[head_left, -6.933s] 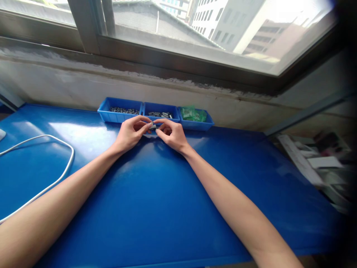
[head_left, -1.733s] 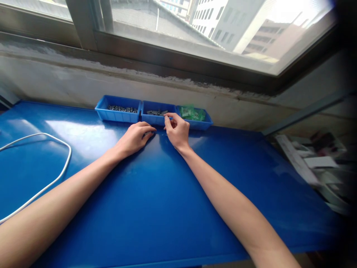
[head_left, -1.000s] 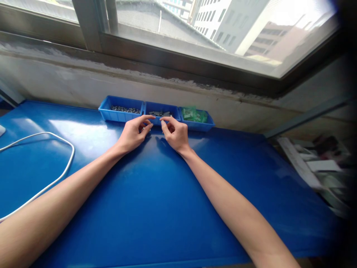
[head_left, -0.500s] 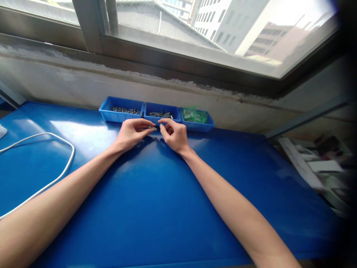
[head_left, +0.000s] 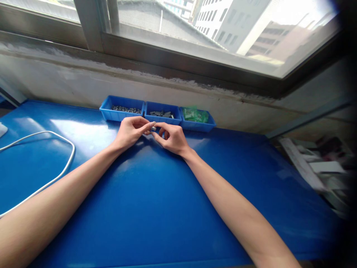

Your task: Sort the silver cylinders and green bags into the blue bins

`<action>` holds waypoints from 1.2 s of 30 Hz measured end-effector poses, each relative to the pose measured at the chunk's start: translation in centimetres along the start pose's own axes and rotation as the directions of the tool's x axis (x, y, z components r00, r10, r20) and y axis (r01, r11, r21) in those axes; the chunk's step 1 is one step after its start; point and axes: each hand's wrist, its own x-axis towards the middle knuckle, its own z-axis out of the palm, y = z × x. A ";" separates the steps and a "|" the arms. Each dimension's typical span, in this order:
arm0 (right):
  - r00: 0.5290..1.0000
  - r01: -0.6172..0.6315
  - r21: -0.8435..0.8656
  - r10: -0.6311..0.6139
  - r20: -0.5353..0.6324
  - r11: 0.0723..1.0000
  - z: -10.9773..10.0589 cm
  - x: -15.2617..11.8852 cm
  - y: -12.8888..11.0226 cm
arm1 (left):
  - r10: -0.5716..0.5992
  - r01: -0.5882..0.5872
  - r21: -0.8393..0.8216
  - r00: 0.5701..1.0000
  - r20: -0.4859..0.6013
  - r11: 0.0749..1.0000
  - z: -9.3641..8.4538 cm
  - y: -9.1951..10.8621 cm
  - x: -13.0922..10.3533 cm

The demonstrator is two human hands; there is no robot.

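One piece [head_left: 153, 128] is occupying the pinching left hand [head_left: 130, 130]; the curled right hand [head_left: 174, 139] is possibly gripping too. Far parts [head_left: 161, 114] are lying untouched.

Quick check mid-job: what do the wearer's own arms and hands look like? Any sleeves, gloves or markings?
Both the left hand and right hand are ungloved; the slim forearms are bare, without visible sleeves, watches, bracelets, cables or markings. Rings: none discernible.

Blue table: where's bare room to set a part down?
The blue table is bare between the left forearm and right forearm, and right of the latter. It's crowded at the left hand and right hand, just before three blue bins.
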 end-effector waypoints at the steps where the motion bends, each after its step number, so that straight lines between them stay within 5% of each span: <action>1: 1.000 0.007 -0.006 -0.007 -0.003 1.000 0.0 0.0 0.0 | 0.001 -0.001 -0.001 1.000 0.000 1.000 0.0 0.0 0.0; 8: 0.999 0.053 -0.012 -0.053 0.005 0.999 0.1 0.1 0.0 | -0.009 0.009 0.028 1.000 -0.015 1.000 0.2 0.0 0.0; 16: 0.993 -0.051 -0.032 0.047 -0.105 0.998 0.3 0.2 0.4 | 0.002 -0.001 0.012 0.996 -0.087 1.000 0.3 -0.4 0.4; 22: 0.879 -0.318 0.001 0.296 -0.375 0.948 -0.1 0.8 1.3 | 0.004 -0.003 0.029 0.998 -0.055 1.000 0.3 -0.7 0.5; 27: 0.842 -0.453 0.054 0.447 -0.304 0.890 -0.4 1.0 1.4 | -0.006 0.007 0.069 1.000 -0.017 0.998 0.4 -0.7 0.4; 36: 0.869 -0.354 0.069 0.356 -0.345 0.933 -0.5 1.0 0.5 | 0.094 -0.058 0.244 0.986 -0.139 0.968 0.3 -0.4 0.2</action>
